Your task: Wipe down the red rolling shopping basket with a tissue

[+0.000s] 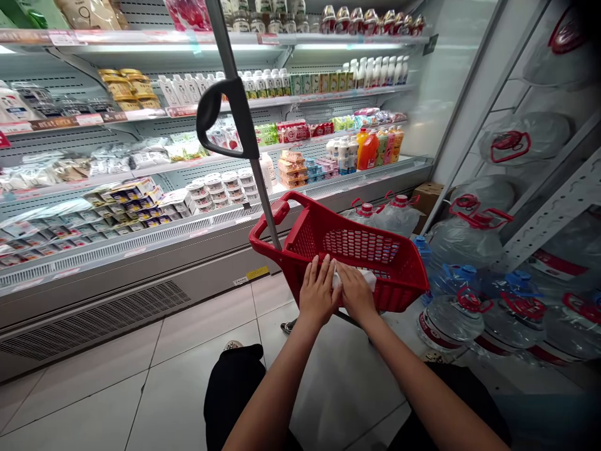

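Observation:
A red plastic shopping basket cart (399, 291) with a grey pole and black looped handle (241, 122) stands in front of me. Against its near side wall lies my left hand (320, 288), palm down, fingers stretched out and slightly apart, with nothing visible in it. Just to its right, my right hand (354, 288) presses a white cloth or tissue (369, 277) to the basket's near side. The cloth shows beyond and between the fingers. The hands are side by side, nearly touching. Inside the basket, only red mesh walls show.
Behind the cart runs a refrigerated display (188, 250) stocked with dairy cups, bottles and boxes. Large water bottles (451, 319) with red and blue handles stand on the floor at the right, beside a metal rack. White tiles (197, 376) cover the floor.

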